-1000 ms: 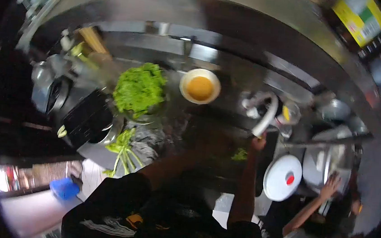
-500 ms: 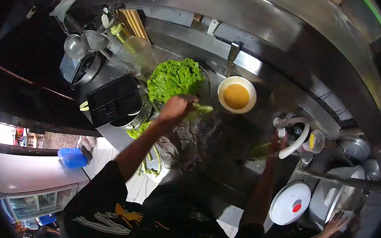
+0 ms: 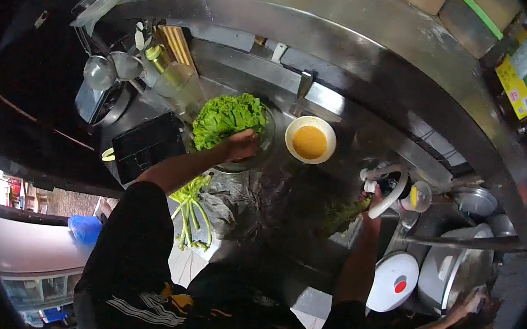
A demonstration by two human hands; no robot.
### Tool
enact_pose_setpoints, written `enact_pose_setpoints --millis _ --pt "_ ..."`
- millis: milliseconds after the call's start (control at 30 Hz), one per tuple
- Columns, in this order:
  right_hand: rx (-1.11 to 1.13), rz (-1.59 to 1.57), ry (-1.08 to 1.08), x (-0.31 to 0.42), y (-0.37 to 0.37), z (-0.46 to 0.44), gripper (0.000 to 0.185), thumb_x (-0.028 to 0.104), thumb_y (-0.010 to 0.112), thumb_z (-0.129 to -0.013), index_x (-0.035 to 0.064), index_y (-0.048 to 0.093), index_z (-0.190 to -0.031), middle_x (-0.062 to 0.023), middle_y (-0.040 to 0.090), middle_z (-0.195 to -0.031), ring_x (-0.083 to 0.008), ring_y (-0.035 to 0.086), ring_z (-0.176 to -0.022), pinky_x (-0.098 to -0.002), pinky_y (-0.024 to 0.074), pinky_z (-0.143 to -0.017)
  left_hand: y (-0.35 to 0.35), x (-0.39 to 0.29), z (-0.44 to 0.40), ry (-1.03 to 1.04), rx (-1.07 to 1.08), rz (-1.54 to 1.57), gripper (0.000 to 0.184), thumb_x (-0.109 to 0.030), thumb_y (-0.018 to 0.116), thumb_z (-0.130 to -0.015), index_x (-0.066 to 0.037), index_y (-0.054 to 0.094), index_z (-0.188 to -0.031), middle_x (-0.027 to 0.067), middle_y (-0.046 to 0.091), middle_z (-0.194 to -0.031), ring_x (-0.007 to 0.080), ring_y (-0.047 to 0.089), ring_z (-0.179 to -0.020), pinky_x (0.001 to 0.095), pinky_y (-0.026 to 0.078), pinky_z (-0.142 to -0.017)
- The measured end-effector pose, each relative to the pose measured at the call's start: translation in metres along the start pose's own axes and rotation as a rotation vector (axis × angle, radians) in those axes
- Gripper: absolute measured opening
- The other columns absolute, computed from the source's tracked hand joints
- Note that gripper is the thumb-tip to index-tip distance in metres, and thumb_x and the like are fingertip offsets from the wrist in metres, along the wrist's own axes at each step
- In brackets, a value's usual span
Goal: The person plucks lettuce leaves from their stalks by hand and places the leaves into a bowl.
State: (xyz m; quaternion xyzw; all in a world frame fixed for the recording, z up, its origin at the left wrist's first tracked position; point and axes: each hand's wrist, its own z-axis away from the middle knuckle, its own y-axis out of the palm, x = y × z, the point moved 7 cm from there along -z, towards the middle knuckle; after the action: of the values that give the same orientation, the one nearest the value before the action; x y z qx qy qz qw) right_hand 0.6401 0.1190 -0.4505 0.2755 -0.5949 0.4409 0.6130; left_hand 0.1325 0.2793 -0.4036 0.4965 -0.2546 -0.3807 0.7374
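My left hand [image 3: 243, 144] is at the lettuce [image 3: 220, 117], which is heaped in a round bowl [image 3: 271, 134] in front of me. The heap is bright green and frilly, its leaves curled and ruffled at the edges, piled above the rim on the side away from my fingers. My right hand [image 3: 373, 202] is well apart from it, just beside a bent white tube [image 3: 390, 201] and a patch of darker leaves [image 3: 337, 216] lying in dim light. My fingers are turned from view on the left and lost in shade on the right, so I cannot tell whether either grip is wide, narrow or holding a leaf.

Counting what is about me: one heap of lettuce in one bowl; one cream dish [image 3: 290, 135] of orange sauce [image 3: 310, 142] to its right; one bunch of pale green stalks [image 3: 191, 221] below my left forearm; one black tray [image 3: 146, 148]; two strainers [image 3: 99, 74] beyond it; and one white lid [image 3: 385, 281] with one red knob [image 3: 400, 287].
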Motion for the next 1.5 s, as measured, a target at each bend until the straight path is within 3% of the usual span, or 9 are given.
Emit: enact_pose_setpoints --millis 67,167,367,467,533,733,900,1100,1500 --pt "-0.047 0.037 -0.017 0.001 -0.006 0.014 0.035 0.028 0.065 -0.102 0.0029 0.065 -0.126 -0.0103 0.068 -0.11 -0.0159 0.062 -0.093 -0.0324 0.0531 -0.081 0.018 -0.007 0.005 0.218 0.101 -0.898 0.018 -0.033 0.061 -0.103 -0.017 0.056 -0.109 -0.0008 0.057 -0.093 0.0196 0.059 -0.08 0.04 0.047 -0.071" --pt "-0.169 0.083 -0.09 0.015 -0.007 0.059 0.034 0.029 0.065 -0.102 0.0023 0.067 -0.124 -0.0104 0.069 -0.107 -0.0154 0.062 -0.093 -0.0323 0.0523 -0.082 -0.022 -0.014 0.005 -0.061 0.222 -0.595 0.02 -0.029 0.064 -0.101 -0.017 0.054 -0.113 0.0011 0.059 -0.098 0.0197 0.059 -0.082 0.039 0.049 -0.075" --pt "-0.325 0.281 -0.223 0.044 -0.003 0.173 0.034 0.031 0.063 -0.104 0.001 0.07 -0.119 -0.0107 0.071 -0.102 -0.0144 0.062 -0.092 -0.0321 0.0506 -0.084 -0.018 -0.03 0.025 -0.029 0.237 -0.755 0.007 -0.021 0.06 -0.102 -0.015 0.061 -0.105 0.0014 0.063 -0.093 0.0191 0.061 -0.087 0.0409 0.049 -0.08" --pt "-0.353 0.466 -0.284 0.074 -0.014 0.225 0.035 0.032 0.062 -0.104 0.0004 0.072 -0.117 -0.0108 0.072 -0.1 -0.014 0.062 -0.091 -0.032 0.0497 -0.085 0.049 -0.002 0.045 0.512 0.094 -2.705 0.01 -0.018 0.065 -0.09 -0.016 0.066 -0.1 0.0045 0.066 -0.102 0.0252 0.061 -0.099 0.042 0.048 -0.084" --pt "-0.342 0.617 -0.36 0.114 -0.025 0.251 0.036 0.033 0.062 -0.104 0.0 0.073 -0.115 -0.0109 0.073 -0.098 -0.0136 0.062 -0.091 -0.032 0.0492 -0.085 0.111 0.059 0.063 0.828 0.151 -2.962 0.013 -0.017 0.068 -0.082 -0.017 0.07 -0.095 0.0069 0.067 -0.109 0.0299 0.06 -0.109 0.0413 0.047 -0.089" --pt "-0.076 0.277 0.216 0.189 -0.066 0.306 0.051 0.042 0.07 -0.099 -0.0052 0.069 -0.117 -0.0006 0.06 -0.073 -0.0076 0.055 -0.062 -0.0264 0.0455 -0.058 0.181 0.242 0.062 0.784 0.364 -2.38 0.026 -0.011 0.07 -0.081 -0.012 0.073 -0.106 0.0098 0.068 -0.118 0.0353 0.064 -0.106 0.0405 0.051 -0.091" --pt "0.076 0.123 0.018 0.269 -0.072 0.328 0.035 0.029 0.076 -0.095 -0.0036 0.071 -0.107 -0.0026 0.064 -0.075 -0.0079 0.059 -0.064 -0.0257 0.0476 -0.059 0.238 0.371 0.067 0.87 0.807 -1.983 0.028 -0.017 0.068 -0.093 -0.001 0.068 -0.116 0.0167 0.068 -0.115 0.0339 0.065 -0.107 0.0421 0.052 -0.094" --pt "-0.097 0.129 -0.139 0.295 -0.087 0.344 0.029 0.026 0.08 -0.091 0.0 0.067 -0.093 -0.0005 0.065 -0.078 -0.0074 0.061 -0.066 -0.0259 0.048 -0.062 0.24 0.39 0.067 0.305 0.576 -1.984 0.045 -0.027 0.074 -0.094 0.0 0.063 -0.127 0.0201 0.067 -0.122 0.035 0.063 -0.115 0.0405 0.048 -0.1" --pt "-0.337 -0.166 -0.153 0.262 -0.046 0.357 0.013 0.011 0.07 -0.099 0.005 0.059 -0.102 0.0068 0.056 -0.087 -0.0036 0.053 -0.083 -0.0221 0.0446 -0.074 0.216 0.366 0.069 0.306 0.448 -1.746 0.033 -0.019 0.074 -0.095 0.003 0.065 -0.119 0.0146 0.072 -0.108 0.0202 0.067 -0.099 0.0335 0.051 -0.09"
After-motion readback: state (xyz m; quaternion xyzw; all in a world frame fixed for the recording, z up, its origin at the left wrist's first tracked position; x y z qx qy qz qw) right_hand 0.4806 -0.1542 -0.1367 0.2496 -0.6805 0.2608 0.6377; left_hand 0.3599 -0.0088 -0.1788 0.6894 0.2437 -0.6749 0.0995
